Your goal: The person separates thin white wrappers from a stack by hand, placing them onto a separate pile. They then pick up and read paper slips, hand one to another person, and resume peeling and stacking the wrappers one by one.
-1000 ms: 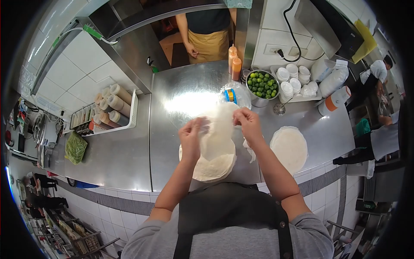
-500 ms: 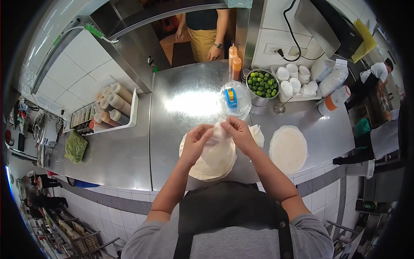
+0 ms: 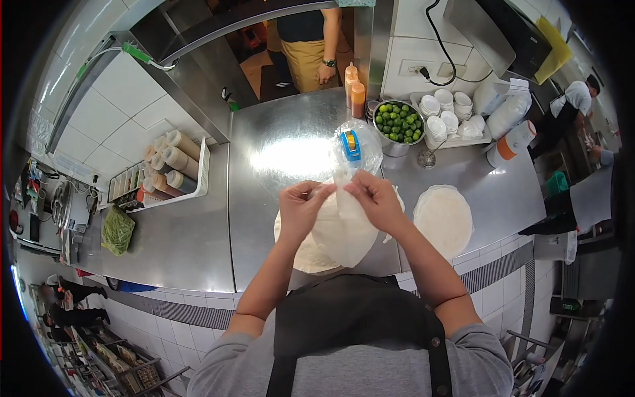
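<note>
Both hands are raised over a stack of round, pale, thin dough wrappers (image 3: pixel 311 257) on the steel counter. A thin, see-through dough wrapper (image 3: pixel 352 231) hangs down between them over the stack. My left hand (image 3: pixel 301 205) pinches at its upper left edge with thumb and fingertips. Close by, my right hand (image 3: pixel 377 198) pinches the upper edge on the other side. More pale round wrappers (image 3: pixel 443 221) lie to the right. Just beyond my hands, a blue tape dispenser (image 3: pixel 351 145) rests on clear plastic (image 3: pixel 370 155).
A metal pot of green limes (image 3: pixel 399 124), sauce bottles (image 3: pixel 358 99) and a tray of white cups (image 3: pixel 440 126) stand at the back right. On the left are a white bottle rack (image 3: pixel 202 178) and a bagged green vegetable (image 3: pixel 118 230). A person (image 3: pixel 307 59) stands beyond the counter.
The wrapper, bunched between my fingers before, now hangs spread out and lower over the stack. My hands have moved slightly apart, the right one to the right.
</note>
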Action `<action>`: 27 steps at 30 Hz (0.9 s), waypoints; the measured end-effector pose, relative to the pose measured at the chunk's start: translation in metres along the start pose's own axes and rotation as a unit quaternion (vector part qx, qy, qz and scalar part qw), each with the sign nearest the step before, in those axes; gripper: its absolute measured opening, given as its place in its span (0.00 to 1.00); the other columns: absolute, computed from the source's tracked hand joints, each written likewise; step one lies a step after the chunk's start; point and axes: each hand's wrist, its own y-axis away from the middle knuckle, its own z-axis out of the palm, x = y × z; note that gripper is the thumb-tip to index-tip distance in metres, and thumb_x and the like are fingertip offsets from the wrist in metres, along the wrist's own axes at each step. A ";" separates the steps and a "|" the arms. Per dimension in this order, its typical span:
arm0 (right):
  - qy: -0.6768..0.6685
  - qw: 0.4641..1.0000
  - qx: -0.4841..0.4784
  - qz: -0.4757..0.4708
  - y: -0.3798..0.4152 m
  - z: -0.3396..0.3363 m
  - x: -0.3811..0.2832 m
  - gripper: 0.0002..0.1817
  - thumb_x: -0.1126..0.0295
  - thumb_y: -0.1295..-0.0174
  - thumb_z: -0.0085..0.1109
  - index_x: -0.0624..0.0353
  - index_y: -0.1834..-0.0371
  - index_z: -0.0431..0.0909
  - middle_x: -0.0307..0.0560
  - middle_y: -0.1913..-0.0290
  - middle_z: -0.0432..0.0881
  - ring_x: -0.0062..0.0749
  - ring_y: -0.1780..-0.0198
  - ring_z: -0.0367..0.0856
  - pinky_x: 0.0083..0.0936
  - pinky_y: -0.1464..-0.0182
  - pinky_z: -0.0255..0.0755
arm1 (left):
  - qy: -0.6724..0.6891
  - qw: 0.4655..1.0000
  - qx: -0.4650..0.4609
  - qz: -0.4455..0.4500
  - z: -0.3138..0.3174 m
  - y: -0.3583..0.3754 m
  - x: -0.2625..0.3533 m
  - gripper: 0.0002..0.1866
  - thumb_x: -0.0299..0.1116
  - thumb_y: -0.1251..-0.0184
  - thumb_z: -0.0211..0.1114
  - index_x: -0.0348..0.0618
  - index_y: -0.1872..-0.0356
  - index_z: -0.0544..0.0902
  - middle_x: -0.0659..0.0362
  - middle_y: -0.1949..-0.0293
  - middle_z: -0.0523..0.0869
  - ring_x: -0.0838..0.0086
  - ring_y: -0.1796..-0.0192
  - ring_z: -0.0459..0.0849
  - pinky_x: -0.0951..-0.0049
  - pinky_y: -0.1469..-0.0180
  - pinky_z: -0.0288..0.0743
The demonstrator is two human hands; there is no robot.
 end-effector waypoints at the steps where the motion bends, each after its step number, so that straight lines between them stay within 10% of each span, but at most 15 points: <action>1: -0.001 1.000 0.000 0.002 0.001 0.001 0.010 0.15 0.68 0.29 0.60 0.62 0.72 0.68 0.35 0.79 0.62 0.16 0.74 0.57 0.22 0.72 0.56 | 0.000 1.000 -0.001 -0.002 -0.004 -0.004 -0.006 0.06 0.28 0.37 0.75 0.34 0.66 0.89 0.68 0.74 0.84 0.90 0.72 0.74 0.86 0.71 0.64; 5: -0.070 0.984 0.124 0.102 0.009 0.020 0.033 0.15 0.65 0.29 0.59 0.63 0.69 0.70 0.39 0.76 0.67 0.19 0.70 0.61 0.26 0.66 0.64 | -0.014 0.990 0.126 0.055 -0.008 -0.014 -0.015 0.07 0.31 0.35 0.74 0.36 0.64 0.90 0.76 0.81 0.70 0.91 0.79 0.54 0.78 0.77 0.43; 11: -0.143 0.987 0.031 0.067 0.011 0.036 0.045 0.13 0.65 0.26 0.57 0.59 0.68 0.74 0.29 0.74 0.72 0.11 0.70 0.67 0.17 0.67 0.63 | -0.024 0.995 0.054 0.076 -0.004 -0.005 -0.012 0.07 0.30 0.31 0.70 0.35 0.61 0.89 0.73 0.77 0.77 0.91 0.75 0.62 0.82 0.75 0.53; 13: -0.244 0.960 0.019 0.134 0.000 0.031 0.033 0.12 0.64 0.26 0.58 0.59 0.67 0.76 0.30 0.71 0.77 0.11 0.67 0.73 0.16 0.64 0.69 | -0.070 0.996 -0.004 0.055 -0.004 0.000 -0.005 0.07 0.26 0.29 0.67 0.32 0.59 0.87 0.65 0.68 0.86 0.87 0.65 0.78 0.86 0.63 0.69; 20: -0.220 0.966 -0.092 0.100 -0.011 0.015 0.043 0.16 0.61 0.31 0.63 0.66 0.67 0.82 0.37 0.71 0.78 0.20 0.70 0.77 0.21 0.65 0.73 | -0.051 0.991 0.107 0.064 -0.033 -0.010 -0.008 0.07 0.29 0.30 0.67 0.36 0.61 0.88 0.66 0.70 0.87 0.87 0.69 0.75 0.83 0.65 0.70; 27: -0.290 0.954 -0.055 0.055 -0.003 0.017 0.051 0.09 0.69 0.31 0.62 0.63 0.59 0.88 0.38 0.48 0.77 0.20 0.47 0.74 0.21 0.44 0.67 | -0.089 0.993 0.063 0.037 -0.037 -0.011 -0.028 0.09 0.33 0.27 0.66 0.35 0.60 0.86 0.68 0.69 0.82 0.86 0.64 0.74 0.80 0.59 0.69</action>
